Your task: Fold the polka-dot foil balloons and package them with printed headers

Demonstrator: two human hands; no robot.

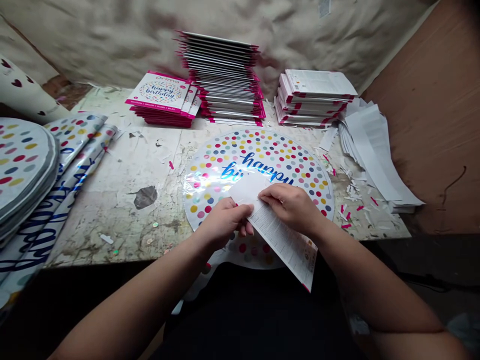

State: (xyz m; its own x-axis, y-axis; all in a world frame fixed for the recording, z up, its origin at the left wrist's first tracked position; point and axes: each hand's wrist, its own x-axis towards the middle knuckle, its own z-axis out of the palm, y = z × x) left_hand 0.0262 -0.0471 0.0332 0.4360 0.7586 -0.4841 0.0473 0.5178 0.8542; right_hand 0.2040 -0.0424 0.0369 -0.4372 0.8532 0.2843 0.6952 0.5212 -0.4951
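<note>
A printed cardboard sleeve, white with fine text and a pink edge, is held tilted over a round foil balloon. My left hand grips the sleeve's left edge between thumb and fingers. With its fingertips pinched, my right hand presses on the white upper part of the sleeve. The balloon lies flat on the table, covered in coloured dots with blue "happy" lettering; the sleeve and my hands hide part of it. Its tail hangs over the table's front edge.
Behind the balloon rises a tall stack of pink-edged sleeves, flanked by a "happy birthday" pile and a white-topped pile. Paper strips lie at the right near scraps. More flat balloons lie at the left on the worn table.
</note>
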